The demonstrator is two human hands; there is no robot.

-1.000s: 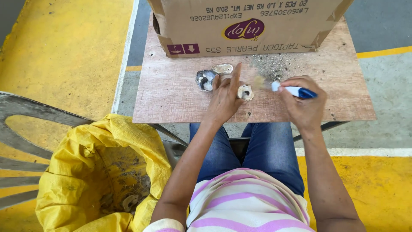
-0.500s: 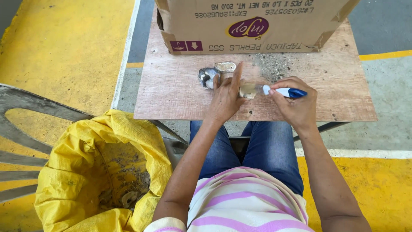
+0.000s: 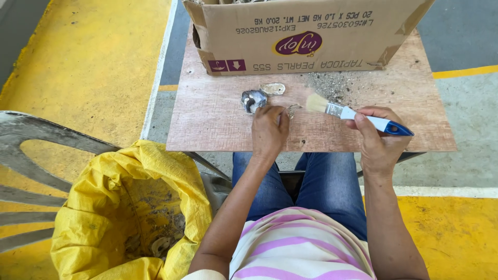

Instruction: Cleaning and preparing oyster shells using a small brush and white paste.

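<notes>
A small pale shell piece (image 3: 293, 110) is lying on the wooden board (image 3: 218, 124), just before the cardboard box (image 3: 306, 36). The left hand (image 3: 268, 129) is pinching it with curled fingers. The right hand (image 3: 377, 136), fingers wrapped shut, is holding a paintbrush (image 3: 353, 115) beside it.

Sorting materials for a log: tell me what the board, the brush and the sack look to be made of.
Board: plywood by the look, bare and matt, with reddish grain and grit on it.
Brush: pale bristles, shiny metal ferrule, glossy white and blue handle, probably plastic, in the right hand.
Sack: yellow woven plastic, it seems; crinkled, faintly shiny.
</notes>
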